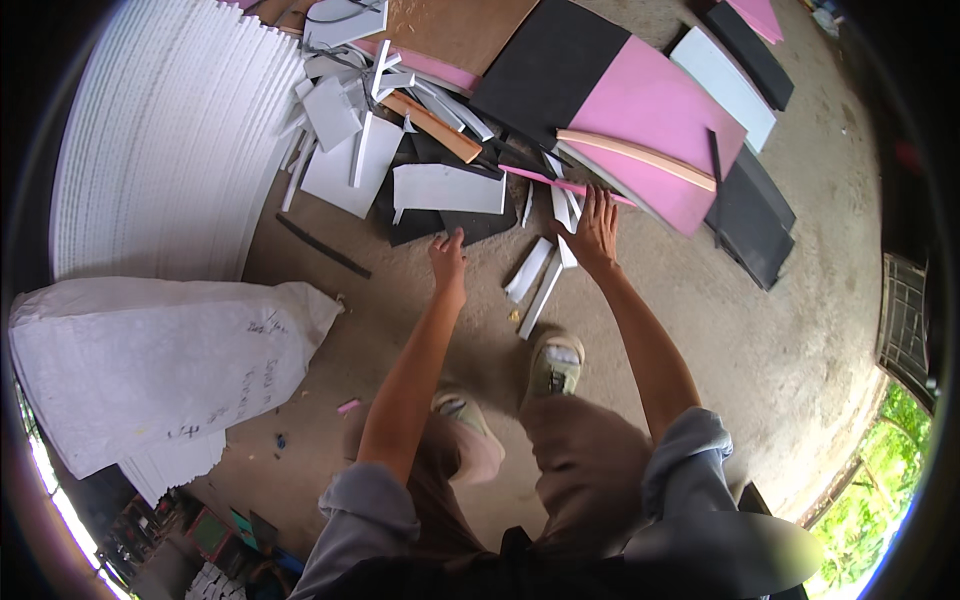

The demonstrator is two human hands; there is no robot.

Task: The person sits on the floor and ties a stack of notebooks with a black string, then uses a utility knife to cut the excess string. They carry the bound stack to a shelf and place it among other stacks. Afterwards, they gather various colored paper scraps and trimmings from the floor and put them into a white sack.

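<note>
My left hand (pixel 449 268) hangs above the floor, its fingers loosely bent and apart with nothing in them. Just beyond its fingertips lies a white foam sheet (pixel 450 190) on top of dark foam sheets (pixel 468 226). My right hand (pixel 594 238) is stretched out flat, fingers extended, over white foam strips (pixel 562 210) and by the end of a thin pink strip (pixel 545 178). Whether its fingers touch them I cannot tell. Between my hands and my feet, short white offcuts (pixel 527 270) rest on the concrete.
A tall stack of white sheets (pixel 170 140) stands at the left, with a large white sack (pixel 170 360) nearer me. Pink foam board (pixel 650 100), black board (pixel 550 70) and an orange-tan strip (pixel 435 126) lie at the far side. Dark sheets (pixel 752 215) lie to the right.
</note>
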